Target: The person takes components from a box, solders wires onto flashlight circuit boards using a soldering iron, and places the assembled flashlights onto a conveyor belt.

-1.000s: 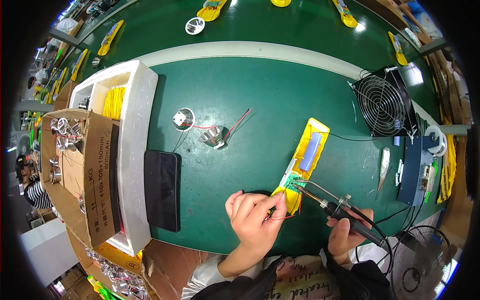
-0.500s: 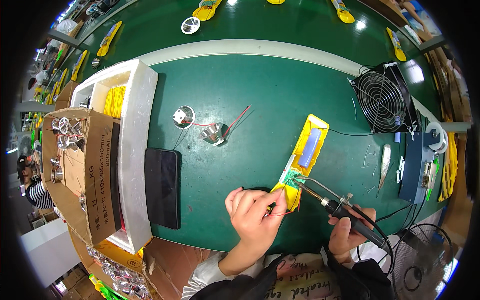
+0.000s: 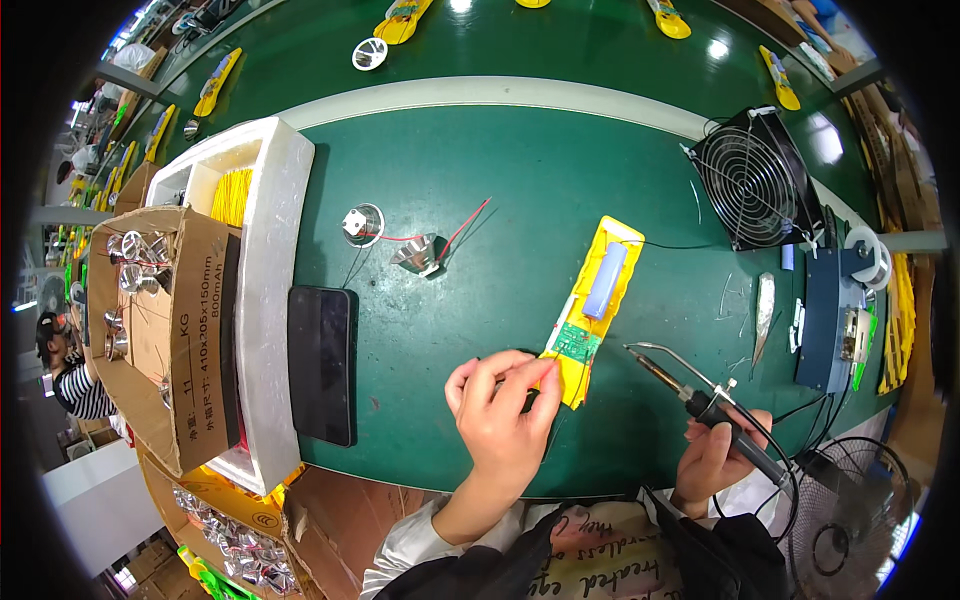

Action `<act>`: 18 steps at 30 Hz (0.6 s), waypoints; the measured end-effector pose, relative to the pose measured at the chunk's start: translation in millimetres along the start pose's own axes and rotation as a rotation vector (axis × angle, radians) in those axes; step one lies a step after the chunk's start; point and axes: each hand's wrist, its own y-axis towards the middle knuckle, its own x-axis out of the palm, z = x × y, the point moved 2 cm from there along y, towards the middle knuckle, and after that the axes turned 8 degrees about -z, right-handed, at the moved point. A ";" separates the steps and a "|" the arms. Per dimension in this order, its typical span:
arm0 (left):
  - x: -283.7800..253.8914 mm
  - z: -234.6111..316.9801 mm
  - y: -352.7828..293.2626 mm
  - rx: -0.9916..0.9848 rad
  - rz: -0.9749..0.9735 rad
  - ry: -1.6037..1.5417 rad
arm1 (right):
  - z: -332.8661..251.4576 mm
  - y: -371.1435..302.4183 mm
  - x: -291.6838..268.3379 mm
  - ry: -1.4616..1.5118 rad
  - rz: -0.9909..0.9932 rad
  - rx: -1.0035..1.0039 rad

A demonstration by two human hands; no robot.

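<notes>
A yellow flashlight housing [image 3: 572, 383] lies tilted on the green bench, with a blue-violet cylindrical battery [image 3: 605, 281] and a green circuit board [image 3: 577, 343] in it. My left hand [image 3: 505, 415] is closed, its fingertips pinching the housing's lower left edge; a small dark bit between the fingers cannot be made out. A thin dark wire hangs beside that end. My right hand [image 3: 722, 455] grips a soldering iron [image 3: 735, 437] with a curved metal feed tube [image 3: 672, 356] above it. The iron's tip is apart from the board, to its right.
Two reflector cups, one upper left [image 3: 362, 226] and one with a red wire [image 3: 418, 254], lie left of the housing. A black phone [image 3: 323, 365], foam box [image 3: 282, 230] and cardboard box [image 3: 195, 340] stand farther left. Right are a black fan [image 3: 750, 180], solder spool [image 3: 868, 258] and wire scraps.
The soldering iron has drawn back from the circuit board toward the right, baring the board. My left hand stays at the housing's lower end. The whole view has shifted slightly.
</notes>
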 end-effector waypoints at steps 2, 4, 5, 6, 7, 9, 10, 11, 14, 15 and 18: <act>-3.3 -1.3 -2.2 0.021 -0.020 0.000 | 2.7 -1.3 -4.0 -0.036 0.055 0.012; -8.5 -1.3 -2.8 0.045 -0.045 -0.004 | 7.0 -2.8 -9.4 -0.019 0.078 0.028; -12.9 -0.3 -2.5 0.042 -0.069 -0.068 | 9.2 -2.5 -12.5 -0.018 0.098 0.041; -16.2 -0.9 -2.2 0.039 -0.093 -0.131 | 12.1 -2.8 -16.2 -0.016 0.118 0.055; -19.4 -2.6 -2.3 0.072 -0.111 -0.142 | 15.6 -3.7 -21.4 0.047 0.134 0.060; -21.0 -7.2 -3.6 0.125 -0.127 -0.122 | 15.8 -4.4 -25.2 0.041 0.138 0.058; -20.6 -8.9 -4.8 0.171 -0.138 -0.098 | 16.5 -4.5 -25.2 0.039 0.133 0.058; -19.4 -9.7 -5.0 0.151 -0.137 -0.112 | 16.2 -4.5 -24.7 0.042 0.133 0.058; -15.9 -6.8 -7.5 0.101 -0.088 -0.111 | 11.5 -2.5 -20.8 -0.001 0.069 0.034; -14.6 -4.6 -7.4 0.099 -0.087 -0.112 | 9.9 -2.0 -19.0 0.005 0.068 0.028; -10.9 2.5 -5.7 0.058 -0.034 -0.075 | 4.1 0.1 -11.2 0.008 0.069 0.011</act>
